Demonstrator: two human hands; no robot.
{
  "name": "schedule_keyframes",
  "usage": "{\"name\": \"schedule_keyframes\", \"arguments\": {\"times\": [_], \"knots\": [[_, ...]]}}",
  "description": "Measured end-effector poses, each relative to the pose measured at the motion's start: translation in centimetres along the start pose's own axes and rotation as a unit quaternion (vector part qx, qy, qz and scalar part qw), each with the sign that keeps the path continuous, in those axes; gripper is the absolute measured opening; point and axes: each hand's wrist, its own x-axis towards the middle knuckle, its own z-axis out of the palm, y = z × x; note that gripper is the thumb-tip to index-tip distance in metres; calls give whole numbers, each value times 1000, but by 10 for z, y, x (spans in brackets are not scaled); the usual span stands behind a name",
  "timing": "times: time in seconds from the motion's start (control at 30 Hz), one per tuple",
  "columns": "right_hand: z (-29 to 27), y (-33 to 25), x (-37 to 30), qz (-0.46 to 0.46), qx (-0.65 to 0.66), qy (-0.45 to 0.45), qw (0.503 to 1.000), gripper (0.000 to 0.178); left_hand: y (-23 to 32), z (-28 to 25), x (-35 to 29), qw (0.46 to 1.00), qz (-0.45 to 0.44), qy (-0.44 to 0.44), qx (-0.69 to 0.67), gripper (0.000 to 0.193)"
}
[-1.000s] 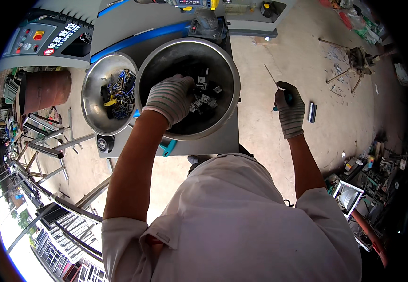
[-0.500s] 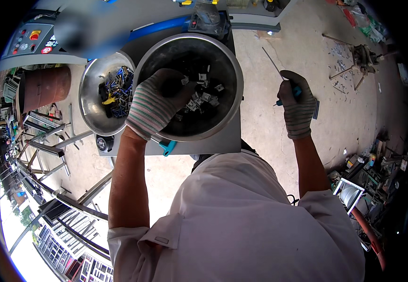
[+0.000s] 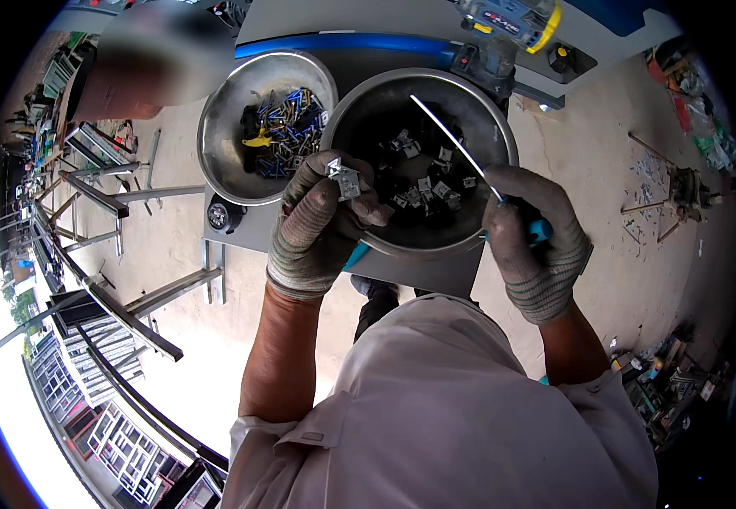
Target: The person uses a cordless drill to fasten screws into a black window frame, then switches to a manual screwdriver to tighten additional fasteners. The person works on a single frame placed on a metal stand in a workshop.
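Observation:
My left hand (image 3: 307, 233), in a striped knit glove, pinches a small silver metal bracket (image 3: 347, 181) above the near edge of the larger steel bowl (image 3: 512, 140). Inside that bowl lie several similar silver pieces (image 3: 423, 193) among black ones. My gloved right hand (image 3: 542, 242) is closed round the teal handle of a screwdriver (image 3: 457, 144). Its thin shaft points up and left across the bowl, apart from the bracket. To the left, a smaller steel bowl (image 3: 215, 157) contains many blue and brass-coloured screws (image 3: 287, 127) and a yellow piece (image 3: 257, 142).
A blue and grey cordless drill (image 3: 503, 25) stands behind the larger bowl. Near the table's left corner sits a round black object (image 3: 223, 214). A teal handle (image 3: 357, 255) shows below the larger bowl. Metal frames (image 3: 143, 318) stand on the floor at left.
My left hand has come up out of the larger bowl with a bracket. The right hand has brought the screwdriver inward over the bowl. The whole view has shifted.

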Motion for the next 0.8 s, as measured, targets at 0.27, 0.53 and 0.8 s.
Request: {"name": "schedule_keyframes", "arguments": {"times": [0.27,0.53,0.8], "knots": [[90,-18,11,-166,-154,-124,966,28,3,-7,-64,996,65,28,-63,33],[172,-39,-53,-223,-210,-266,914,28,10,-27,-189,980,126,155,5,32],[264,-80,-180,-112,-116,-460,873,26,-22,-50,-374,943,196,265,-38,29]]}}
